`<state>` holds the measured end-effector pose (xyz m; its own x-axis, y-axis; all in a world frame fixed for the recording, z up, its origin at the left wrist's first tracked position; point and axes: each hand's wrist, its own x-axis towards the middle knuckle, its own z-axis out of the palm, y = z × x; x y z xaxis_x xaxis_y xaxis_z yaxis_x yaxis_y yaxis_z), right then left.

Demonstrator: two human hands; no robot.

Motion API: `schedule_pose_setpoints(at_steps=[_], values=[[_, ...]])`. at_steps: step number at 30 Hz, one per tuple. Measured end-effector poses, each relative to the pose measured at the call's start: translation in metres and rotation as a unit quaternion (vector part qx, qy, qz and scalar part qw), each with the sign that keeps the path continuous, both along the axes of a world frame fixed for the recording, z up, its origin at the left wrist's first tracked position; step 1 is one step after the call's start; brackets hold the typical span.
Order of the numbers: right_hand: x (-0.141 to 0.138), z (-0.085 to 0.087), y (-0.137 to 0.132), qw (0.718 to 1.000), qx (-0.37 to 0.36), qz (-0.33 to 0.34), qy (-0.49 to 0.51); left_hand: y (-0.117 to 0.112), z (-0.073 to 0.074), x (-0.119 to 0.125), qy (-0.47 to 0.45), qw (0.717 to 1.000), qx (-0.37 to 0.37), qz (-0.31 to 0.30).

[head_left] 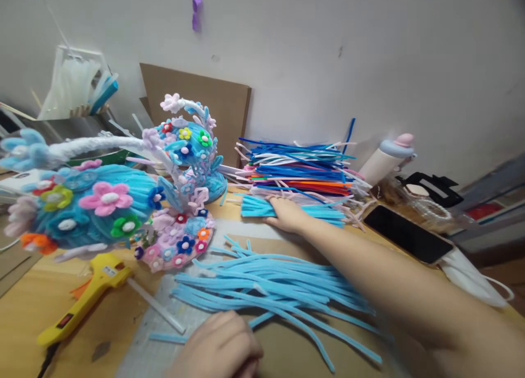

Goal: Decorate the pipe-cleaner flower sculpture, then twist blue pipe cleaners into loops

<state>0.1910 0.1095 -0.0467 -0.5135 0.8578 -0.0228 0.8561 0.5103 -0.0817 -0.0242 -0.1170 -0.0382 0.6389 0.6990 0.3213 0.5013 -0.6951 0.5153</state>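
My right hand (288, 214) reaches across the table, its fingers closed over a bundle of light blue pipe cleaners (254, 207). Loose light blue pipe cleaners (262, 285) lie spread on cardboard and a grey mat, under my right forearm. At the bottom, my left hand (223, 345) is curled, with its fingertips hidden. One light blue pipe cleaner (166, 338) shows on the left of that hand, and a blue strand comes out at its other side.
A decorated blue pipe-cleaner flower piece (94, 203) stands left, with a similar one (188, 143) behind. A yellow glue gun (86, 296) lies nearby. Multicoloured pipe cleaners (303, 167) are stacked by the wall. To the right are a bottle (383, 156) and a phone (408, 233).
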Motion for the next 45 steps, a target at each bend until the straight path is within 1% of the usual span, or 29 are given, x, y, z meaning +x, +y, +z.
schedule_pose_setpoints(at_steps=[3, 5, 7, 9, 10, 11, 12, 14, 16, 18, 20, 21, 23, 25, 26, 28, 30, 31, 34, 36, 38, 41, 43, 45], values=[[0.008, 0.006, -0.012, 0.999, -0.011, 0.042, 0.021, 0.000, 0.004, 0.002, -0.003, 1.000, -0.014, 0.004], [0.019, 0.017, -0.020, 0.996, -0.007, 0.072, 0.045, 0.001, 0.006, 0.003, -0.002, 1.000, -0.015, 0.004], [0.030, 0.031, -0.036, 0.994, 0.016, 0.075, 0.073, 0.002, 0.007, 0.003, -0.002, 1.000, -0.006, 0.013], [0.038, 0.044, -0.062, 0.993, 0.035, 0.047, 0.101, 0.003, 0.008, 0.001, 0.013, 0.999, 0.000, 0.052], [0.040, 0.048, -0.080, 0.993, 0.030, 0.030, 0.112, 0.003, 0.009, 0.000, 0.029, 0.996, 0.004, 0.079], [0.041, 0.051, -0.100, 0.992, 0.007, 0.026, 0.120, 0.003, 0.009, -0.001, 0.050, 0.993, 0.009, 0.108], [0.039, 0.051, -0.122, 0.992, -0.012, 0.030, 0.125, 0.002, 0.008, -0.002, 0.074, 0.988, 0.014, 0.135], [0.033, 0.044, -0.164, 0.991, -0.008, 0.034, 0.132, 0.001, 0.007, -0.002, 0.123, 0.978, 0.020, 0.167], [0.025, 0.029, -0.197, 0.989, 0.038, 0.033, 0.138, 0.000, 0.004, 0.001, 0.160, 0.973, 0.025, 0.165], [0.019, 0.013, -0.215, 0.989, 0.069, 0.037, 0.125, -0.001, -0.001, 0.006, 0.175, 0.974, 0.037, 0.138], [0.019, 0.000, -0.222, 0.990, 0.082, 0.056, 0.102, -0.004, -0.006, 0.011, 0.166, 0.980, 0.058, 0.091], [0.021, -0.003, -0.223, 0.990, 0.083, 0.071, 0.093, -0.005, -0.008, 0.014, 0.158, 0.983, 0.067, 0.069], [0.027, -0.003, -0.222, 0.988, 0.077, 0.104, 0.086, -0.010, -0.008, 0.017, 0.133, 0.988, 0.075, 0.039], [0.035, 0.003, -0.223, 0.986, 0.068, 0.115, 0.099, -0.013, -0.002, 0.019, 0.100, 0.993, 0.057, 0.022], [0.039, 0.006, -0.224, 0.986, 0.067, 0.110, 0.108, -0.014, 0.003, 0.021, 0.078, 0.996, 0.046, 0.024], [0.043, 0.010, -0.229, 0.986, 0.069, 0.096, 0.115, -0.010, 0.014, 0.024, 0.048, 0.997, 0.032, 0.057], [0.043, 0.011, -0.235, 0.987, 0.074, 0.092, 0.108, -0.002, 0.022, 0.030, 0.075, 0.991, 0.036, 0.109], [0.043, 0.009, -0.238, 0.987, 0.076, 0.097, 0.102, 0.004, 0.024, 0.033, 0.112, 0.986, 0.038, 0.121], [0.044, 0.002, -0.245, 0.987, 0.084, 0.105, 0.090, 0.017, 0.021, 0.039, 0.230, 0.967, 0.031, 0.106], [0.048, -0.002, -0.248, 0.988, 0.091, 0.086, 0.085, 0.019, 0.016, 0.037, 0.265, 0.958, 0.017, 0.104], [0.055, -0.004, -0.251, 0.991, 0.091, 0.047, 0.083, 0.015, 0.014, 0.031, 0.273, 0.955, 0.003, 0.114], [0.063, -0.005, -0.255, 0.988, 0.107, 0.006, 0.110, 0.004, 0.017, 0.020, 0.267, 0.955, -0.033, 0.126], [0.061, -0.004, -0.258, 0.980, 0.146, 0.022, 0.131, -0.003, 0.019, 0.016, 0.249, 0.958, -0.074, 0.121], [0.054, -0.002, -0.257, 0.976, 0.171, 0.064, 0.123, -0.007, 0.021, 0.016, 0.228, 0.963, -0.115, 0.088]])
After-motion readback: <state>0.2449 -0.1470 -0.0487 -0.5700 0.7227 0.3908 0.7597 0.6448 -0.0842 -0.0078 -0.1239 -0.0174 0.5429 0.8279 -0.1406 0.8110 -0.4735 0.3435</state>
